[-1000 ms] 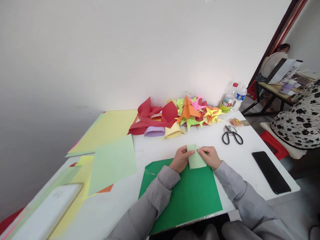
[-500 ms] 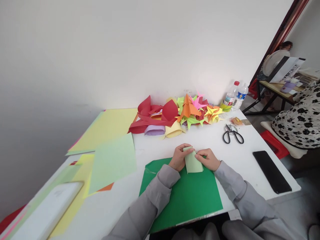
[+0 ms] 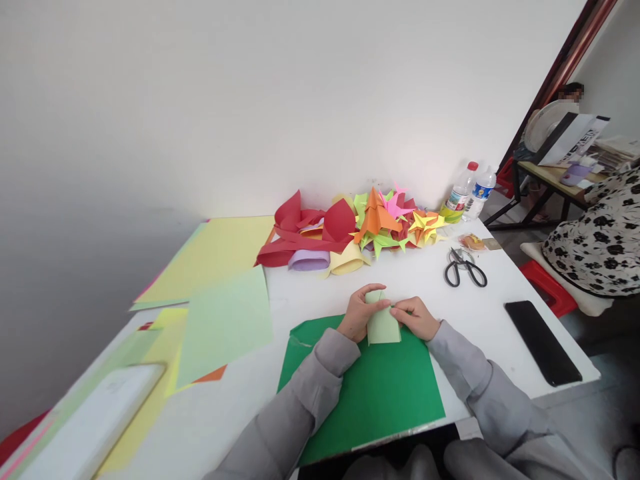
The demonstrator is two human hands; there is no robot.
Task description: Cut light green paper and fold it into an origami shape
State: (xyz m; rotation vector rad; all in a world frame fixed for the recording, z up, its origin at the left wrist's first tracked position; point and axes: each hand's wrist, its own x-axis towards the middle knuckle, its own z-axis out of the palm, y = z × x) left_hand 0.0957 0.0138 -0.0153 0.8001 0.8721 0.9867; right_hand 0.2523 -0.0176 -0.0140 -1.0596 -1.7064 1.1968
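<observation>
A small piece of folded pale green paper (image 3: 383,327) is held up over the far edge of a green sheet (image 3: 370,393). My left hand (image 3: 359,313) grips its left side, with the thumb across the front and the fingers behind. On the right edge, my right hand (image 3: 417,317) pinches the paper between thumb and forefinger. The layers show slightly apart at the paper's lower edge. What lies behind the paper is hidden.
Folded paper stars (image 3: 377,220) and red paper shapes (image 3: 337,227) lie along the wall. Scissors (image 3: 465,270), a phone (image 3: 543,341) and bottles (image 3: 460,193) are on the right. Coloured sheets (image 3: 225,327) and a white box (image 3: 100,427) cover the left. A person (image 3: 595,240) sits nearby.
The folded paper has turned a little and shifted slightly left in my hands. My left fingers have straightened somewhat along its top. Both hands still hold it.
</observation>
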